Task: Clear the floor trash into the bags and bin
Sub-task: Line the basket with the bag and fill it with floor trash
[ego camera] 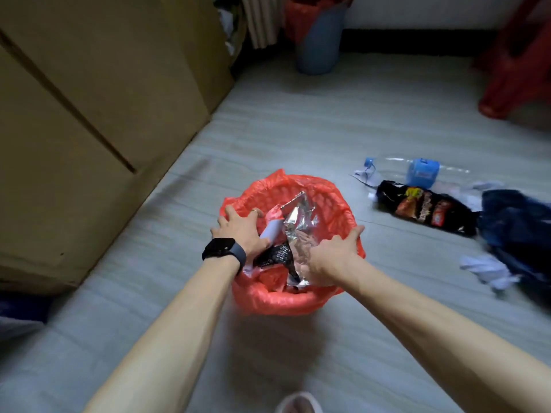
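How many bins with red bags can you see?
2. The near bin sits on the floor, the left hand and right hand at its rim. The blue bin stands far back by the wall. More may be hidden.

Upright red-bagged bin [277,302] holds crumpled foil wrappers [298,229].
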The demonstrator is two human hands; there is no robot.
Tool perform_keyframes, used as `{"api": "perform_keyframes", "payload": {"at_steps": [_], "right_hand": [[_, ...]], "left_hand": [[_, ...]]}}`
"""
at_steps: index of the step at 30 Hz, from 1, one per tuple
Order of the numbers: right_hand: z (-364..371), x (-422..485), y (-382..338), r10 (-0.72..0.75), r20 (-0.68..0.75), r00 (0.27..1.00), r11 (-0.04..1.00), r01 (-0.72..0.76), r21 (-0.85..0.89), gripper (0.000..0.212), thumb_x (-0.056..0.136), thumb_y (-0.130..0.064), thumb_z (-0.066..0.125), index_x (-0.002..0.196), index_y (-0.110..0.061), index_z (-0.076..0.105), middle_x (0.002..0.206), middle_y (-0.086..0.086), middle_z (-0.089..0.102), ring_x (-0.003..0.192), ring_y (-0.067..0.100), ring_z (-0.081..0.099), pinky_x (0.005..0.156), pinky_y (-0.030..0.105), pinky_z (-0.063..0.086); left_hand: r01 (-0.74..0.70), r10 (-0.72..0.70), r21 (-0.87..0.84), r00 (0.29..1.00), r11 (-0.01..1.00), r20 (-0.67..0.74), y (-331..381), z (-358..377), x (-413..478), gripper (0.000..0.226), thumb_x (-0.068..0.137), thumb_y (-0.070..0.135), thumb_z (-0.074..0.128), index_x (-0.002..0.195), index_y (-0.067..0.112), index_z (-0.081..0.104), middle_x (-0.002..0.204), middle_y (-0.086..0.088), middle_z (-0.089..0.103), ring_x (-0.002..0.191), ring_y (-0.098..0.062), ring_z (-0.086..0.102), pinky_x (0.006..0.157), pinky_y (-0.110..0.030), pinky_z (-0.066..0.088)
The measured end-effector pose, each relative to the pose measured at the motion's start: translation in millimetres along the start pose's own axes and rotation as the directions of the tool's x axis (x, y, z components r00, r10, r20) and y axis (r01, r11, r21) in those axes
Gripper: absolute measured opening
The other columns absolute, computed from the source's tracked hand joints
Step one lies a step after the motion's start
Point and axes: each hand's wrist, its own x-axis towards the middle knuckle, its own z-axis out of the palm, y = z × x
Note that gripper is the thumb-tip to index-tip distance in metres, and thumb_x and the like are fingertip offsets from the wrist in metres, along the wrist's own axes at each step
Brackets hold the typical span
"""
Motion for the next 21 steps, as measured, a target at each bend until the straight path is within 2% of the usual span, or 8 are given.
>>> {"api": "perform_keyframes", "payload": {"at_steps": [3,5,7,9,12,16,18,21], "right_hand": [[14,-25,49,-0.003,-0.239,0.971,0.985,0.044,0.169,0.052,0.091,-0.064,0.030,0.101,-0.030,0.068,0.106,0.002,0.067,0.110,0.032,0.056,0.100,0.077,0.010],[21,-44,79,0.001,-0.457,0.889,0.935,0.161,0.316,0.044,0.092,-0.057,0.039,0.074,-0.026,0.063,0.084,-0.002,0.063,0.093,0.027,0.061,0.099,0.062,0.036],[34,-63,115,0.095,-0.608,0.788,0.844,0.260,0.469,0.043,0.091,-0.051,0.045,0.061,-0.021,0.055,0.070,-0.004,0.056,0.076,0.024,0.059,0.078,0.042,0.050],[46,-75,142,0.205,-0.657,0.725,0.764,0.301,0.570,0.042,0.089,-0.050,0.048,0.063,-0.019,0.061,0.069,-0.005,0.060,0.070,0.017,0.056,0.068,0.034,0.048],[81,-78,194,0.367,-0.574,0.732,0.684,0.206,0.700,0.039,0.090,-0.046,0.050,0.069,-0.017,0.065,0.074,-0.004,0.065,0.075,0.016,0.059,0.072,0.035,0.047],[159,-57,271,0.549,-0.183,0.815,0.619,-0.250,0.745,0.027,0.090,-0.039,0.050,0.100,-0.021,0.067,0.114,0.005,0.065,0.110,0.027,0.056,0.091,0.042,0.048],[200,-50,296,0.588,-0.003,0.809,0.585,-0.423,0.692,0.040,0.090,-0.035,0.049,0.129,-0.027,0.054,0.141,0.006,0.048,0.127,0.032,0.043,0.101,0.045,0.043],[245,-40,324,0.609,0.088,0.789,0.567,-0.510,0.647,0.061,0.092,-0.033,0.047,0.149,-0.039,0.025,0.162,0.006,0.011,0.138,0.037,0.026,0.107,0.050,0.034]], "left_hand": [[0.005,-0.004,0.042,1.000,0.999,-0.028,60,-12,0,0.080,0.082,0.059,0.057,0.147,0.024,0.027,0.156,-0.025,0.011,0.144,-0.047,0.010,0.112,-0.063,0.017],[-0.046,0.046,0.009,0.995,0.999,-0.084,96,-28,0,0.087,0.081,0.059,0.057,0.148,0.016,0.024,0.161,-0.020,0.001,0.147,-0.042,0.003,0.113,-0.062,0.013],[-0.221,0.211,-0.026,0.953,0.975,-0.216,142,-38,-2,0.071,0.081,0.043,0.057,0.142,0.015,0.034,0.160,-0.016,0.011,0.146,-0.037,0.013,0.114,-0.056,0.020],[-0.409,0.378,-0.025,0.864,0.912,-0.333,188,-40,-6,0.059,0.075,0.027,0.058,0.131,0.018,0.042,0.153,-0.014,0.026,0.138,-0.035,0.030,0.109,-0.050,0.030],[-0.617,0.592,0.031,0.739,0.786,-0.323,272,-20,-14,0.057,0.077,0.027,0.058,0.132,0.020,0.044,0.147,-0.012,0.036,0.130,-0.034,0.038,0.104,-0.047,0.036],[-0.775,0.785,0.126,0.605,0.619,-0.135,368,54,-18,0.050,0.083,0.033,0.054,0.132,0.023,0.047,0.138,-0.006,0.045,0.128,-0.029,0.040,0.102,-0.045,0.035],[-0.797,0.799,0.144,0.598,0.586,0.062,394,98,-17,0.051,0.085,0.036,0.054,0.134,0.024,0.046,0.139,-0.005,0.043,0.132,-0.029,0.036,0.105,-0.046,0.034],[-0.797,0.725,0.150,0.597,0.585,0.343,412,163,-18,0.056,0.088,0.035,0.052,0.142,0.027,0.038,0.145,-0.007,0.037,0.134,-0.032,0.033,0.106,-0.048,0.033]]}}
